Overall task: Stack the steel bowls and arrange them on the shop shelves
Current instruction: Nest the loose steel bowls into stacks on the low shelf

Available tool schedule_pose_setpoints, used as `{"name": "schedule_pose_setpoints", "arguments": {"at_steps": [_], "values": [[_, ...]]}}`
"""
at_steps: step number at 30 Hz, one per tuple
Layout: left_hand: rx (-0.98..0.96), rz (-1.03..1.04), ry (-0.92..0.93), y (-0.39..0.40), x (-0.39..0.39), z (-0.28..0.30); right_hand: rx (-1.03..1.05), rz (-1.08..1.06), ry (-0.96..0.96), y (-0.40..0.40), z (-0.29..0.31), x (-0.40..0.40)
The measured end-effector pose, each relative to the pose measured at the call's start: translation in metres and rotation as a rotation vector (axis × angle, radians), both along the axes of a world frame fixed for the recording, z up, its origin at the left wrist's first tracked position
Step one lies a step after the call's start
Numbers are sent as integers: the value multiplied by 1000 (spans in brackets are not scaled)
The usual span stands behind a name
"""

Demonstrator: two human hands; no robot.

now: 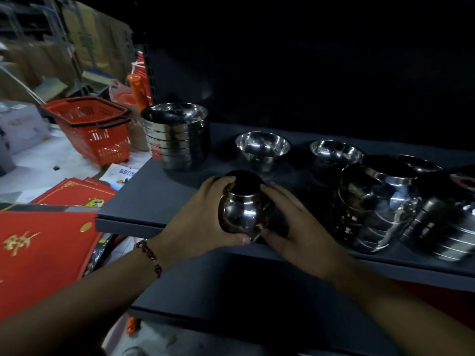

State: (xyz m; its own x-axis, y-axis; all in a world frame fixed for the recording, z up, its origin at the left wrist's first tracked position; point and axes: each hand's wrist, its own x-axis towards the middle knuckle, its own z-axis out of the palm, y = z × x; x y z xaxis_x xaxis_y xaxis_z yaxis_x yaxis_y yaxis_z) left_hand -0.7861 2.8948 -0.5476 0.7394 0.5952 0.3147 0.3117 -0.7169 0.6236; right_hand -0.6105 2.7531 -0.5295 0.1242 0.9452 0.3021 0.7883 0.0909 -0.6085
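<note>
While both hands clasp one bowl, two single bowls, three stacks on shelf.

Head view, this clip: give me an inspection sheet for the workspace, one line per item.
Surface: dark shelf, dimly lit; a second shelf sits below it.
Job's things: upright stack of steel bowls at the shelf's left end; two single bowls behind; tilted stacks at right; held bowls at the front edge.
Clutter: nothing seen on the shelf.
Hands: left hand and right hand both grip the held bowls from either side.
Cables: nothing seen.
Surroundings: red shopping baskets, red printed sheets, cardboard boxes to the left.
</note>
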Motion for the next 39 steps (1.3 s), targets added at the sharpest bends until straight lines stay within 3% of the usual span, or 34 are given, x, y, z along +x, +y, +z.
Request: {"name": "schedule_pose_setpoints", "arguments": {"at_steps": [3, 6, 12, 16, 20, 23, 27, 30, 32, 35, 39], "values": [[-26, 72, -35, 2, -9, 7, -18, 5, 86, 7, 5, 1], [-170, 110, -161, 7, -13, 13, -19, -4, 115, 10, 8, 4], [-548, 42, -433, 6, -10, 22, 55, -45, 166, 10, 17, 9], [-969, 0, -558, 2, 4, 28, 124, -69, 302, 11, 19, 10], [-1269, -220, -481, -16, 0, 36, 148, -169, 487, 16, 18, 8], [-1371, -299, -415, -16, -4, 35, 134, -241, 591, 18, 20, 8], [-1229, -212, -297, -10, -4, 30, 78, -350, 758, 19, 22, 15], [-994, -121, -284, -10, -6, 29, -11, -400, 885, 19, 25, 20], [-734, -66, -301, -7, -9, 23, -86, -411, 960, 18, 27, 23], [-360, -72, -196, -8, -13, 21, -182, -429, 995, 18, 26, 25], [-224, -103, -119, -16, -8, 18, -240, -401, 959, 20, 26, 20]]}}
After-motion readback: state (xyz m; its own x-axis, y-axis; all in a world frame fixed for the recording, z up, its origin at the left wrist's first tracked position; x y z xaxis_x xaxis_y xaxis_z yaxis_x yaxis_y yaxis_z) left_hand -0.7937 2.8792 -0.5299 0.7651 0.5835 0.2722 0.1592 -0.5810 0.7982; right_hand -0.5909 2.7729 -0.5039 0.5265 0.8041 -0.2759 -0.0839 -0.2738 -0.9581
